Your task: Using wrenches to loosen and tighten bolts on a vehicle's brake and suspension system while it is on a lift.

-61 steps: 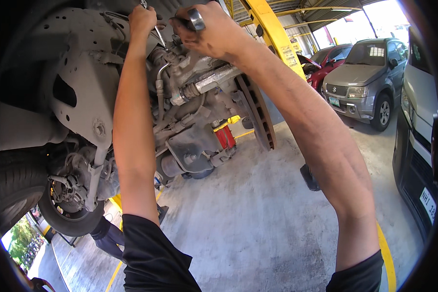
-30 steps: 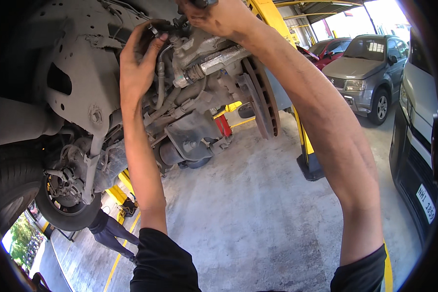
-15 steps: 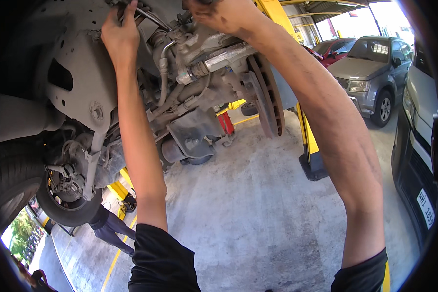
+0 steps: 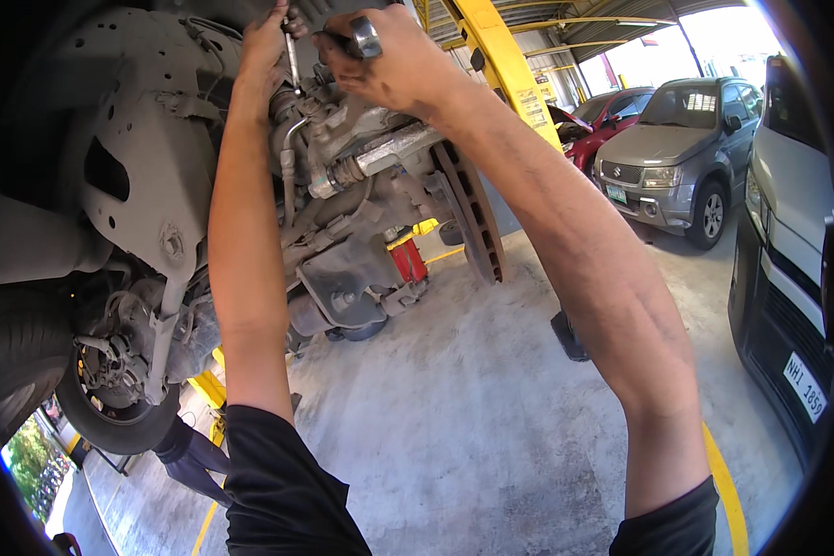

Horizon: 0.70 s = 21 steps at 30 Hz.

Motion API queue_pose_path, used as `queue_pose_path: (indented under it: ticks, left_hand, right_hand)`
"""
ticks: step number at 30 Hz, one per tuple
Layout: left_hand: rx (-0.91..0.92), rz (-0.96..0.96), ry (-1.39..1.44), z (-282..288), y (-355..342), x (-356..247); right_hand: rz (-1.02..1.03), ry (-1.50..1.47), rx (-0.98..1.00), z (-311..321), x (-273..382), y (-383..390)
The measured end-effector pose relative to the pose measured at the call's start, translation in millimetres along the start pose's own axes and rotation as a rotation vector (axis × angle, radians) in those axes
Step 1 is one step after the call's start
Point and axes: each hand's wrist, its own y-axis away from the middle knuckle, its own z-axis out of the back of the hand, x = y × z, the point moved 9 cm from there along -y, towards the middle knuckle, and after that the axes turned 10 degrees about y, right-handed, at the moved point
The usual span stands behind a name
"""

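Both my arms reach up under a raised vehicle. My left hand point(image 4: 265, 44) is closed around a slim silver metal rod point(image 4: 293, 63), whose lower tip stands against greasy suspension parts point(image 4: 320, 104). Just to its right, my right hand point(image 4: 394, 60), smeared with grease, is curled into a fist. A shiny, rounded metal piece point(image 4: 366, 37) shows at its fingers, next to something dark; its kind is unclear. Below the hands are a silver metal cylinder point(image 4: 398, 150), a bent metal pipe with a hose point(image 4: 290, 153) and a rusty brake disc point(image 4: 468, 213).
The vehicle's grey frame point(image 4: 157, 195) and a wheel point(image 4: 125, 394) fill the left side. A yellow lift post point(image 4: 505, 69) stands beyond my right arm. Parked at right are a grey car point(image 4: 672, 148), a red car point(image 4: 612, 120) and a white vehicle point(image 4: 797, 204). Another person's legs point(image 4: 193, 459) show at lower left.
The view has shifted, with the vehicle parts lower and further left. My right hand shows more fully, with the shiny metal piece now visible. The rod in my left hand stands more upright.
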Motion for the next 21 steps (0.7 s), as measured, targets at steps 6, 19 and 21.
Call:
queue_pose_path:
  ticks: [6,19,21]
  left_hand:
    - [-0.07,0.014,-0.082,17.9,-22.4,20.7]
    - [0.062,0.098,0.223,-17.3,11.3,7.6]
    - [0.165,0.079,0.259,-20.7,22.7,-12.9]
  right_hand:
    - [-0.071,-0.014,-0.002,4.5,-15.6,13.0]
    - [-0.088,0.028,0.073,4.0,-11.4,0.9]
    - [-0.126,-0.005,0.167,-3.5,-1.7,-2.5]
